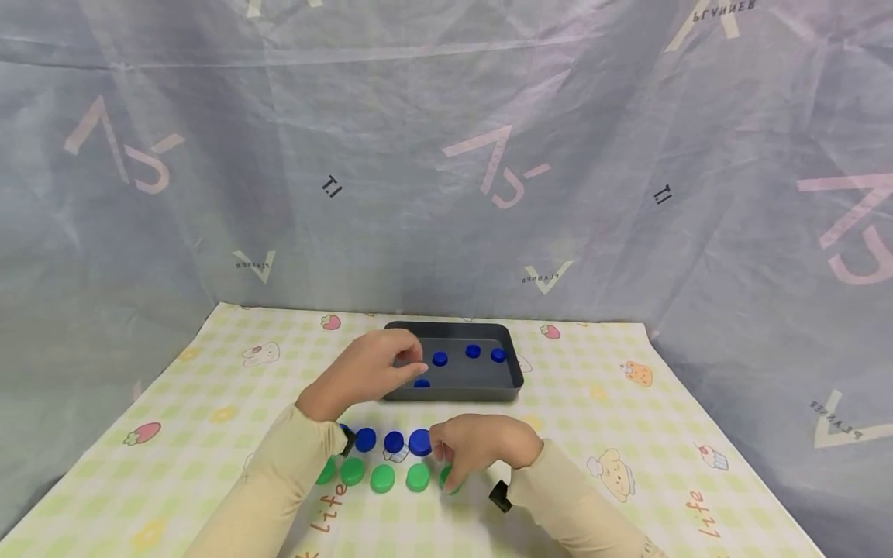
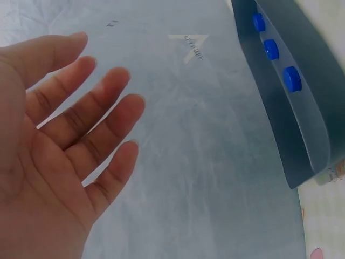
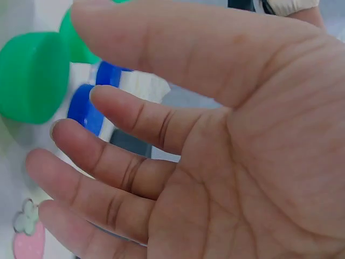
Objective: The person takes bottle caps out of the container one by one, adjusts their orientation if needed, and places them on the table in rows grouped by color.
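My left hand (image 1: 379, 363) hovers over the left part of a dark grey tray (image 1: 452, 394). In the left wrist view its fingers (image 2: 116, 124) are spread and loosely bent, holding nothing. Several blue bottle caps, including one at the back (image 1: 473, 351), lie in the tray. My right hand (image 1: 484, 442) is at the right end of two rows of caps on the cloth, beside a blue cap (image 1: 420, 442) and partly over a green cap (image 3: 35, 78). The right wrist view shows its palm bare and its fingers loosely extended; whether a fingertip touches a cap is unclear.
In front of the tray, blue caps (image 1: 394, 442) form one row and green caps (image 1: 382, 478) a nearer one; my left sleeve partly covers their left ends. A checked, printed cloth (image 1: 670, 465) covers the table. A grey curtain (image 1: 391, 155) hangs behind and at both sides.
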Tool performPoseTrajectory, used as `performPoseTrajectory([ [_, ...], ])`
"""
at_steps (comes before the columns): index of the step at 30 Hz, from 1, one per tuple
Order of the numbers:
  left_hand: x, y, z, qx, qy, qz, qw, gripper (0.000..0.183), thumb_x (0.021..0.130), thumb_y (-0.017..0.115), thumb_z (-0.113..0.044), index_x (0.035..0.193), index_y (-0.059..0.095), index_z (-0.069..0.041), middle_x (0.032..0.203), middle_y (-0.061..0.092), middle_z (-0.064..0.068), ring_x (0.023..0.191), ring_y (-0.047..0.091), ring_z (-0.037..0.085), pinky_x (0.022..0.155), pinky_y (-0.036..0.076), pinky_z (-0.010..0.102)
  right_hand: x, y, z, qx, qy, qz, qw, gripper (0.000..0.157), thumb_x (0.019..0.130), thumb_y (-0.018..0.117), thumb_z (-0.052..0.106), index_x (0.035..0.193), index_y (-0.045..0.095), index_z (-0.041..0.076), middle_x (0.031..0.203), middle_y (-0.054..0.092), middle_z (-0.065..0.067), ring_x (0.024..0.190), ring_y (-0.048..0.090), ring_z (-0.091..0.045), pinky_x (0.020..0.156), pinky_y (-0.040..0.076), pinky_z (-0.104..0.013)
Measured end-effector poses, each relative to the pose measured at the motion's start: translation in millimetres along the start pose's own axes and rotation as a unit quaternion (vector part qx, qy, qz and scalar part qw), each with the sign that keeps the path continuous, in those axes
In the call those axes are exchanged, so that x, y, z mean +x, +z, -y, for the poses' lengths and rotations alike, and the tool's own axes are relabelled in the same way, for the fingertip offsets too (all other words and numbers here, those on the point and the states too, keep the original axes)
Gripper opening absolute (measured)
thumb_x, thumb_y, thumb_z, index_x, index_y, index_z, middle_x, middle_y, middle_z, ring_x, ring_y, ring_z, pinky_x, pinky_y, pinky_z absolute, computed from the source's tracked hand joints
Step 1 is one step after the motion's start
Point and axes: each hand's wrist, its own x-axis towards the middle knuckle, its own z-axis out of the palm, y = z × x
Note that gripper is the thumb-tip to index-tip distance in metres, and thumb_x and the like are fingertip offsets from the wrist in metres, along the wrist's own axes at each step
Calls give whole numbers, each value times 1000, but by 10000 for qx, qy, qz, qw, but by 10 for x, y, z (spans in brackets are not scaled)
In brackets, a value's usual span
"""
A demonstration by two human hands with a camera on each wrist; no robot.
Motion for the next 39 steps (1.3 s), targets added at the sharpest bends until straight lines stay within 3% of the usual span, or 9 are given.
performPoseTrajectory([
  [6,462,92,75,554,-35,417,9976,8,94,70,-28,94,65,-21,90,62,-9,78,56,10,75,49,33,-68,-65,-62,9,108,-152,9998,22,86,77,35,96,59,25,87,58,13,77,55,-6,71,46,-25],
  [10,711,186,168,708,-328,910,9928,23,96,68,-26,116,66,-16,117,65,0,103,62,18,91,51,39,-87,-100,-76,-14,-27,-215,9998,20,89,73,38,94,58,26,86,58,13,76,56,-6,71,46,-25],
  [15,917,462,439,915,-895,1521,9800,48,96,67,-29,141,55,-16,143,54,5,130,52,26,106,43,46,-109,-141,-76,-65,-211,-209,9995,20,91,71,40,95,60,24,88,59,14,78,56,-5,72,47,-24],
  [20,972,787,706,1179,-1316,2060,9625,59,94,69,-32,147,49,-15,148,50,6,135,48,26,109,40,45,-159,-174,-87,26,-257,-196,9995,18,92,70,39,96,60,24,93,59,14,82,56,-4,74,47,-24],
  [25,963,1016,839,1607,-1423,2263,9501,57,90,72,-34,142,55,-17,140,57,6,128,54,25,105,44,43,-198,-202,-107,174,-184,-203,9995,19,92,70,40,96,60,26,93,58,15,82,55,-5,74,46,-25],
  [29,931,1123,877,1776,-1295,2176,9510,49,88,74,-27,136,62,-20,130,62,6,119,59,24,98,49,41,-198,-212,-119,203,-179,-167,9995,19,92,70,41,97,60,26,93,58,15,82,55,-5,74,46,-25],
  [34,923,1155,863,1787,-1317,1969,9550,41,88,72,-18,129,66,-22,116,65,4,103,61,20,84,53,40,-190,-229,-126,209,-165,-110,9996,19,92,70,40,97,60,25,92,59,14,81,56,-5,73,46,-25],
  [39,955,1181,829,1905,-1226,1921,9549,36,91,72,-30,125,66,-20,108,64,3,95,61,20,85,51,43,-190,-224,-138,151,-139,-69,9998,19,92,70,41,96,59,26,89,60,14,80,56,-5,73,46,-24],
])
